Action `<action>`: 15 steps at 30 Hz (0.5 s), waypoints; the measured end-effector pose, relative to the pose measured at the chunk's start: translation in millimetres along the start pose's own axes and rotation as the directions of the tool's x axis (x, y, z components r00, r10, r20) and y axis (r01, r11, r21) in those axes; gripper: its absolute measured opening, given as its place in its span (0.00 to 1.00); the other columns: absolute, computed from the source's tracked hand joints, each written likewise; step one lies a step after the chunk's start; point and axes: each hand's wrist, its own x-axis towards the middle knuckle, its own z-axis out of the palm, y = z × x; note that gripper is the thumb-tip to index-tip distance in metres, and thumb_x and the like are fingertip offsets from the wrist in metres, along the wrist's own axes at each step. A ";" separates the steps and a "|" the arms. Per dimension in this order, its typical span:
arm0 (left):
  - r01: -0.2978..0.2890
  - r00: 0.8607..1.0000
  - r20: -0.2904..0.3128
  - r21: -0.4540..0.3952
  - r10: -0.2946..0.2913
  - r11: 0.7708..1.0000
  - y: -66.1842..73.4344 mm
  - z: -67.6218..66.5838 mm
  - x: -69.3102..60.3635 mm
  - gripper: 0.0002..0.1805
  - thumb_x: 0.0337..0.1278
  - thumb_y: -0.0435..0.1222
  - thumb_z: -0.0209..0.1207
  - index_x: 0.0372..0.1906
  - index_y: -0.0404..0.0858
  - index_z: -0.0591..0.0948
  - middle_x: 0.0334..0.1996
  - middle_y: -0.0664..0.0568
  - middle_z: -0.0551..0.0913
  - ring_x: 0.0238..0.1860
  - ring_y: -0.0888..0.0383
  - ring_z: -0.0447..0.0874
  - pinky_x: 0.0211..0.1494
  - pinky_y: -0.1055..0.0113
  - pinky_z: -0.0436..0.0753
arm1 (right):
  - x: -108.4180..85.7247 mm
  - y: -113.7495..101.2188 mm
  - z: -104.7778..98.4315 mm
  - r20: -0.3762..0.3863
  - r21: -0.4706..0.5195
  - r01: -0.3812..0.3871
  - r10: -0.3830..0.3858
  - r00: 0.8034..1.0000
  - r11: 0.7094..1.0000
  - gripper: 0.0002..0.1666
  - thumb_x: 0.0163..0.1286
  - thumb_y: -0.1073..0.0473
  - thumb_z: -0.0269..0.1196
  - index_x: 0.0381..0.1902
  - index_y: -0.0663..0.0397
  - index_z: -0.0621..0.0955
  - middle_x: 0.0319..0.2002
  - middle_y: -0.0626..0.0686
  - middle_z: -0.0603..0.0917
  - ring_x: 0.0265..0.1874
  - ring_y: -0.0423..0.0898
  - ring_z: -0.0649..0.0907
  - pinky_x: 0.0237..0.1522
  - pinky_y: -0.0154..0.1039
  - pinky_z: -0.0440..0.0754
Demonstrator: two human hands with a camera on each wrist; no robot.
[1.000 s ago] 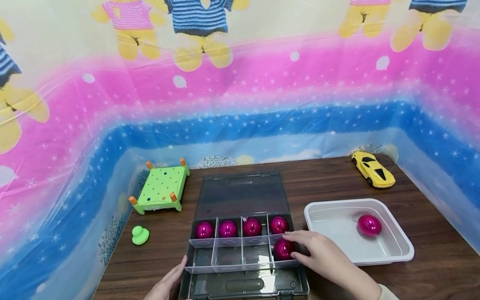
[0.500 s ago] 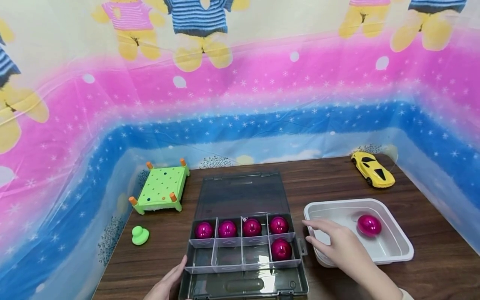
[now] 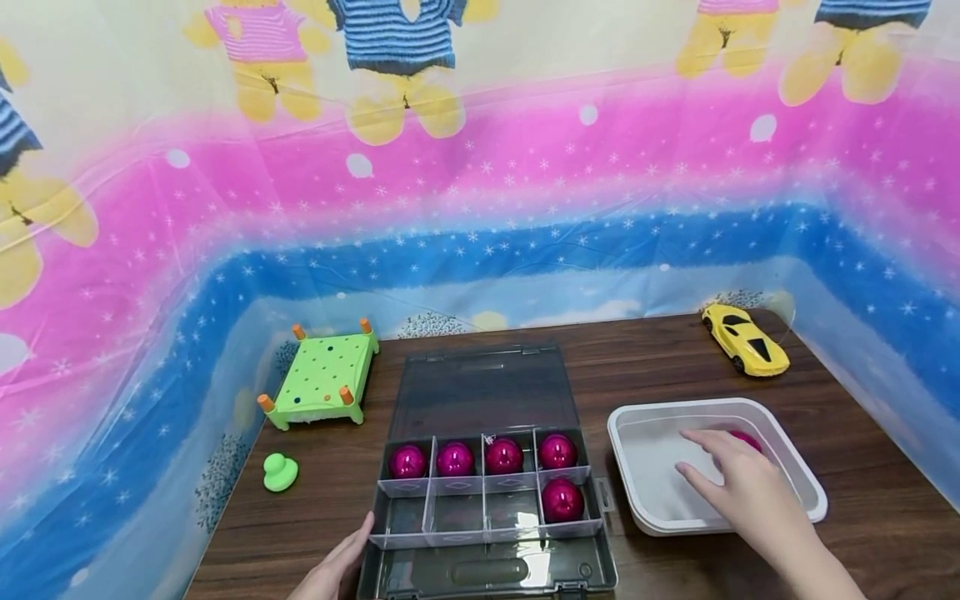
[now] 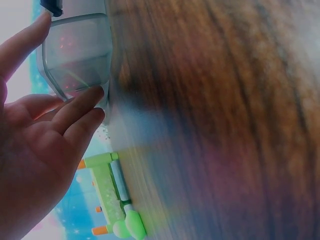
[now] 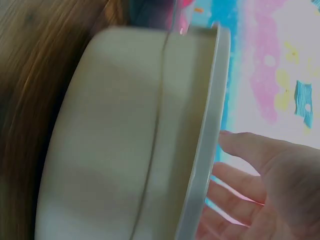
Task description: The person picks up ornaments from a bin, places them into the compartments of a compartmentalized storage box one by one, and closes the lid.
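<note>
Head view: big printed cloth (image 3: 480,183) far past left hand (image 3: 337,562) and right hand (image 3: 757,492). Under both, brown table (image 3: 645,358). Just right of left hand, open dark case (image 3: 420,571). Straight, loose fingers on its side, not gripping; could slide or turn from a hard push there.

Under right hand, white tub (image 3: 648,467). Looks light, so could tip or scoot from wrist leaning on near rim. Right hand free, thumb and fingers spread apart, nothing held. Farther out and left from left hand, green toy bed (image 3: 322,375); far past right hand, yellow toy car (image 3: 746,340). Little chance of bumps, both being well apart from the work.

In tub, just behind right hand, pink ball (image 3: 747,438), mostly hidden. Cannot tell about touching. Smooth and round, so could roll off from a poke, or pop out of a weak pinch. Between hands, in case, five pink balls (image 3: 562,500), one to a box. Could hop low walls from a shake. Up and left of left hand, green toy duck (image 3: 281,473). Could fall over from a swinging left arm.
</note>
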 end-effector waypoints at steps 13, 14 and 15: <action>0.022 1.000 0.023 -0.076 -0.021 0.997 3.2 -0.5 0.3 0.57 0.53 0.39 0.70 0.75 0.32 0.40 0.70 0.25 0.46 0.67 0.31 0.45 0.55 0.82 0.60 | -8.8 42.1 -7.3 0.105 -0.096 -0.159 0.169 0.980 0.983 0.40 0.51 0.51 0.76 0.58 0.65 0.75 0.54 0.72 0.74 0.51 0.72 0.71 0.49 0.71 0.66; 0.023 0.999 0.024 -0.080 -0.021 0.996 3.5 -0.6 0.4 0.58 0.52 0.39 0.70 0.75 0.31 0.40 0.70 0.24 0.46 0.67 0.30 0.45 0.55 0.82 0.60 | -9.0 44.0 -6.9 0.107 -0.099 -0.161 0.171 0.979 0.982 0.40 0.51 0.51 0.76 0.58 0.65 0.75 0.53 0.72 0.74 0.51 0.72 0.71 0.48 0.71 0.66; 0.024 0.999 0.024 -0.082 -0.022 0.996 3.8 -0.7 0.5 0.58 0.52 0.39 0.70 0.75 0.31 0.40 0.70 0.25 0.46 0.67 0.30 0.44 0.55 0.82 0.59 | -8.9 46.1 -6.5 0.114 -0.102 -0.163 0.174 0.978 0.981 0.41 0.51 0.51 0.76 0.59 0.65 0.75 0.53 0.72 0.74 0.51 0.72 0.71 0.47 0.72 0.67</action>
